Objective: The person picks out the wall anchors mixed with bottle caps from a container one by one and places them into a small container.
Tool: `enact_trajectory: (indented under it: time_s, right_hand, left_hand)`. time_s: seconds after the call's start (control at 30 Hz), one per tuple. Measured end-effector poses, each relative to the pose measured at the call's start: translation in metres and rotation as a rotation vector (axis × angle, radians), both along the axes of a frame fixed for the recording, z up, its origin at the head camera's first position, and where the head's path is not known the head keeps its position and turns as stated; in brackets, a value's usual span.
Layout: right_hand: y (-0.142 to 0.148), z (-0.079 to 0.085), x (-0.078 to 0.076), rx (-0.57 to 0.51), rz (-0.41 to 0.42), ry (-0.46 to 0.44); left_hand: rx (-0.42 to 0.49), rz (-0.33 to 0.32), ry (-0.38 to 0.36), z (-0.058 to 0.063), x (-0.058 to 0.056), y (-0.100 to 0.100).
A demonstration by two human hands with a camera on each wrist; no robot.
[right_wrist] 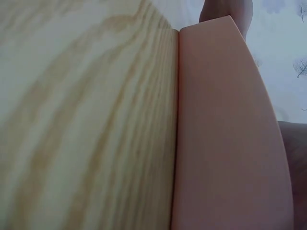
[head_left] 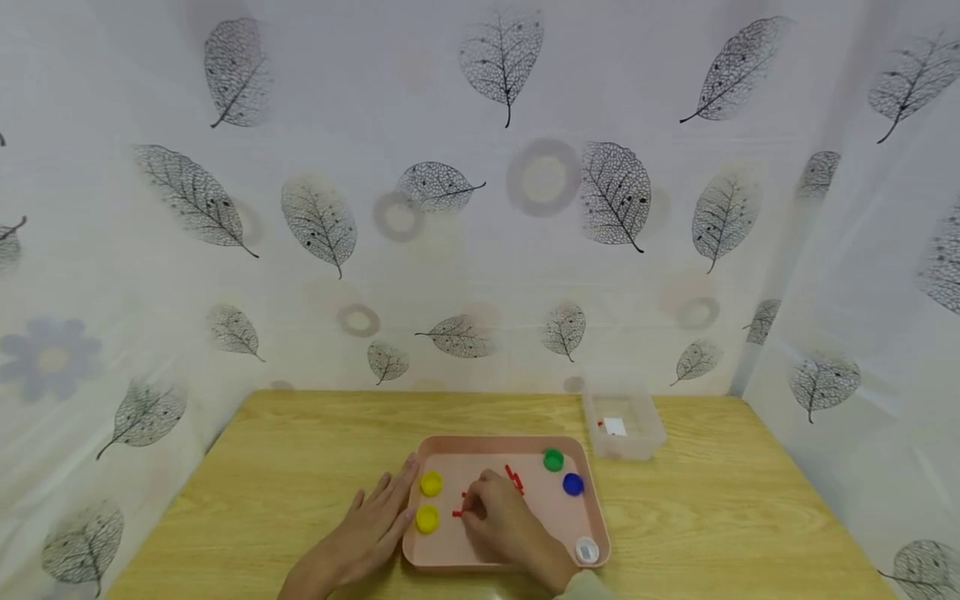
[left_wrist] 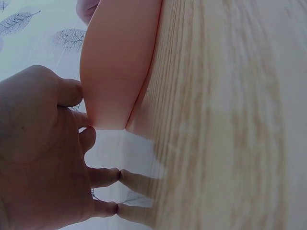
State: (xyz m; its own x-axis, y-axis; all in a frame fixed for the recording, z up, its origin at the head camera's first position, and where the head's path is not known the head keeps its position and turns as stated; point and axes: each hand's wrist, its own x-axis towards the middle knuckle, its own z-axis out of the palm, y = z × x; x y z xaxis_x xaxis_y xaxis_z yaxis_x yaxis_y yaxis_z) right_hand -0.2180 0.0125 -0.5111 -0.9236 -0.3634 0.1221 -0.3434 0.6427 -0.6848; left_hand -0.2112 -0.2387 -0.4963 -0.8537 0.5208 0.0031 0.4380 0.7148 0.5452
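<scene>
A shallow pink tray (head_left: 498, 442) lies on the table. My left hand (head_left: 367, 529) rests against the tray's left side with fingers extended; in the left wrist view its thumb and fingers are at the tray wall (left_wrist: 120, 62). My right hand (head_left: 504, 517) is over the middle of the tray, fingers bent and thumb and fingertips pinching at a small red stick (head_left: 457, 514). Part of that stick is hidden by the fingers. More red sticks (head_left: 514, 479) lie beyond the hand. In the right wrist view the tray wall (right_wrist: 225, 124) hides the fingertips.
Two yellow round caps (head_left: 427, 519) sit at the tray's left. On its right are a green cap (head_left: 553, 460), a blue cap (head_left: 573, 484) and, near the front corner, a white cap (head_left: 587, 550). A clear plastic box (head_left: 645, 437) stands behind the tray's right corner on the wooden table (head_left: 712, 500).
</scene>
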Motion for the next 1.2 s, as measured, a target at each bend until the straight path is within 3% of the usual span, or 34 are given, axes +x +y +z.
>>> enact_trajectory:
  time_s: [0.27, 0.43, 0.57, 0.8, 1.07, 1.2]
  right_hand:
    - [0.001, 0.001, 0.004, 0.007, -0.007, 0.023]
    - [0.006, 0.012, 0.004, -0.038, -0.009, 0.029]
    - [0.013, 0.024, 0.002, -0.064, 0.001, 0.106]
    - [0.031, 0.042, 0.001, -0.098, -0.013, 0.159]
    - [0.056, 0.059, 0.002, -0.085, -0.073, 0.372]
    - [0.068, 0.068, -0.001, -0.114, -0.113, 0.361]
  left_hand:
    - [-0.005, 0.000, 0.003, -0.001, 0.000, 0.002]
    - [-0.008, -0.003, 0.017, -0.002, -0.003, 0.002]
    - [-0.005, -0.004, 0.024, -0.003, -0.007, 0.003]
    - [-0.004, -0.011, 0.025, -0.003, -0.009, 0.008]
    - [-0.008, -0.003, 0.013, -0.005, -0.006, 0.005]
    - [-0.014, 0.013, 0.003, -0.007, -0.004, 0.001]
